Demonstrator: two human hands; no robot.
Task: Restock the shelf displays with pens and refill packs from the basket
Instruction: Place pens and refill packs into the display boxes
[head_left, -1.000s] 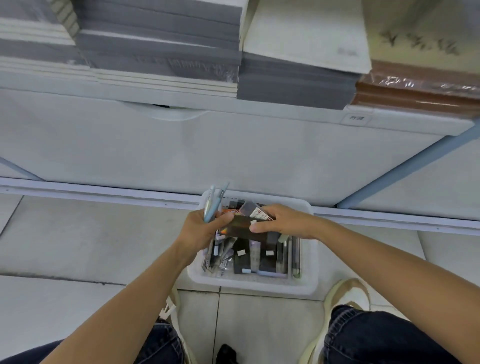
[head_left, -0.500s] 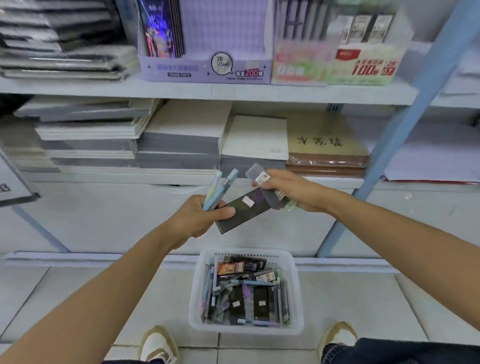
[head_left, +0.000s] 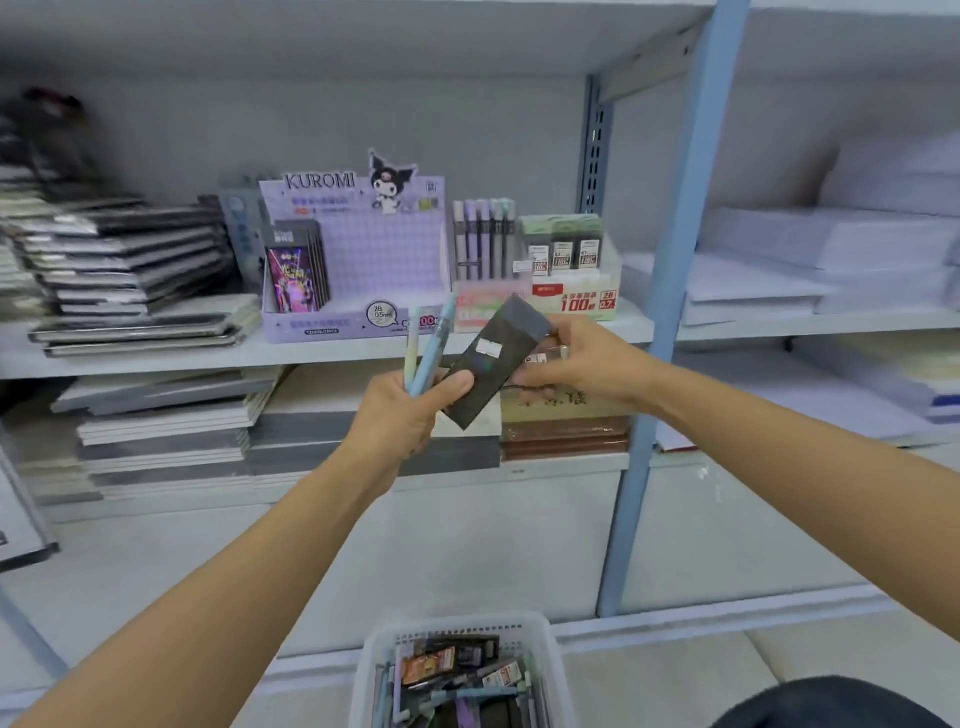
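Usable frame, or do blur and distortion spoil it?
Head view: blur smears the notebook stacks at left; the pens and dark pack in the left hand read clearly; the blue upright leans, likely wide-angle distortion; lighting even, no glare.

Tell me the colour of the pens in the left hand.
The pens are light blue and pale green; head view.

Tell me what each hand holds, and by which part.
Left hand grips two pens by their lower ends, thumb pinning the dark pack; right hand pinches a clear pack.

Upright pastel pens (head_left: 428, 345), tilted dark refill pack (head_left: 488, 364)
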